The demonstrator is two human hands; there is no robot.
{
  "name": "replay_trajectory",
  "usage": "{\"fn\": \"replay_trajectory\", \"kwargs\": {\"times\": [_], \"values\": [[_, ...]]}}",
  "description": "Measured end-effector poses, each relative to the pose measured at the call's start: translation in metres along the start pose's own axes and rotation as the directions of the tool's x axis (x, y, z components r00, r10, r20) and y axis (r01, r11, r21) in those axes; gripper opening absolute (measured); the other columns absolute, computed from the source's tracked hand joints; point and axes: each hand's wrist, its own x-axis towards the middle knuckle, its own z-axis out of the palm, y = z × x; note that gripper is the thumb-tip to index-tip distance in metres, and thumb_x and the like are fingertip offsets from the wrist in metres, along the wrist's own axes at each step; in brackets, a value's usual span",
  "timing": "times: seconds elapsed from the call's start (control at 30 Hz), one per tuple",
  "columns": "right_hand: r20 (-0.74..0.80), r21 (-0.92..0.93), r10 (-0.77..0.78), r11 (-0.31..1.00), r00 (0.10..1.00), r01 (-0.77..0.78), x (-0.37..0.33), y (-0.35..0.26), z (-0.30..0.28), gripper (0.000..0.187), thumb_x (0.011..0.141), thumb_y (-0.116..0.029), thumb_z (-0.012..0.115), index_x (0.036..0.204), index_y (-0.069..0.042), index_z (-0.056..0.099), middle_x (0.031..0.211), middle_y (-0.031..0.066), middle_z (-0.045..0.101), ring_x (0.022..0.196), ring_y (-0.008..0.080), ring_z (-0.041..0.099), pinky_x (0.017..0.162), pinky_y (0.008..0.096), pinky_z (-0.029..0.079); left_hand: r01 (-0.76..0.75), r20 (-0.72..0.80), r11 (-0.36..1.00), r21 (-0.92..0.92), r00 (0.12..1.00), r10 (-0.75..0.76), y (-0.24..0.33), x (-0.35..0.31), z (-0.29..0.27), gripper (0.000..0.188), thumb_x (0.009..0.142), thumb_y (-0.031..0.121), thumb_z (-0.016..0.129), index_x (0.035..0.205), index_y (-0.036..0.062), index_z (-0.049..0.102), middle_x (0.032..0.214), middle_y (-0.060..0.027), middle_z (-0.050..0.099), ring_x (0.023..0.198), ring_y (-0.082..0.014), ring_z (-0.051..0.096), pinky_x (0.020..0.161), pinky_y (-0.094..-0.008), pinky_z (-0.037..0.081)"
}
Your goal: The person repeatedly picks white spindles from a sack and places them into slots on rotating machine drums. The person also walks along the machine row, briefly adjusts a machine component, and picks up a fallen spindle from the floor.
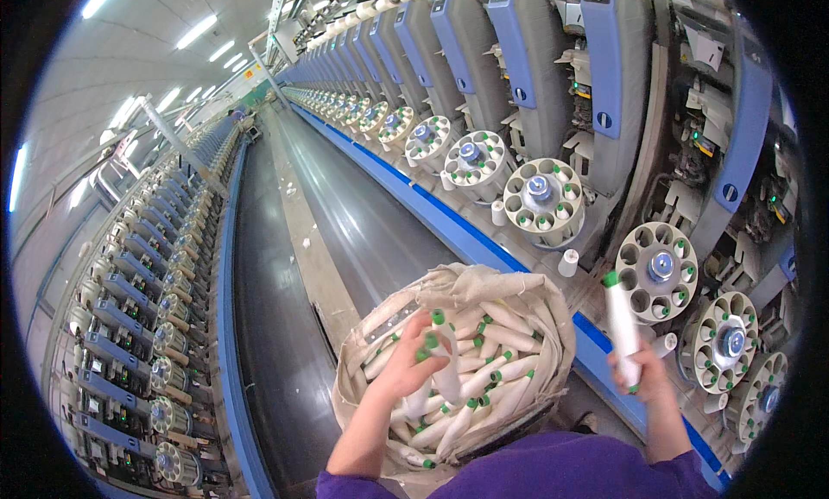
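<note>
White bobbins (622,326) in curled left grip (409,363), curled right grip (644,371); canvas sack (505,282), magazine (662,267) nearby.

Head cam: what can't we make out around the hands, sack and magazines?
All in the head view:
Left hand: motion blur hides the exact grip on its bobbins.
Right hand: blur obscures finger placement on its white bobbin.
Sack: bottom hidden by heaped bobbins.
Far magazines: contents too small.
Purple garment: cut off by the lower edge.
</note>
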Motion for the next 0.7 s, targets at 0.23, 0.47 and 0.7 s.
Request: {"fn": "replay_trajectory", "kwargs": {"times": [0.23, 0.47, 0.7], "values": [[0.035, -0.364, 0.382, 0.866, 0.924, -0.344, 0.017, 0.018, 0.027, 0.038, 0.092, -0.031, 0.039, 0.121, -0.007, 0.038, 0.082, 0.0091, 0.061, 0.053, 0.0139, 0.057, 0.036, 0.0262, 0.043, 0.348, 0.298, 0.104, -0.932, 0.896, -0.33, 0.031, -0.002, 0.131, 0.034, 0.086, 0.035, 0.048, 0.096, 0.0031, 0.056, 0.088, -0.0091, 0.057, 0.078, -0.0209, 0.056, 0.075, -0.0334, 0.046], [0.204, -0.615, 0.452, 0.749, 0.868, -0.246, 0.046, -0.029, 0.006, 0.044, 0.09, -0.046, 0.047, 0.111, -0.007, 0.046, 0.077, 0.0022, 0.058, 0.052, 0.0105, 0.055, 0.037, 0.0232, 0.042, 0.357, 0.272, 0.149, -0.922, 0.872, -0.406, 0.058, 0.066, 0.177, 0.028, 0.081, 0.026, 0.054, 0.1, 0.0054, 0.056, 0.09, -0.0103, 0.058, 0.085, -0.0232, 0.057, 0.079, -0.036, 0.047], [0.514, -0.222, 0.236, 0.965, 0.824, -0.138, 0.034, -0.14, -0.099, 0.031, 0.094, -0.034, 0.043, 0.087, -0.008, 0.058, 0.052, -0.0056, 0.038, 0.039, 0.0029, 0.03, 0.033, 0.0197, 0.02, -0.074, -0.092, 0.134, -0.988, 0.988, -0.126, 0.131, 0.219, 0.192, 0.045, 0.078, 0.032, 0.06, 0.117, 0.011, 0.052, 0.11, -0.0101, 0.053, 0.103, -0.026, 0.051, 0.092, -0.041, 0.043]]}}
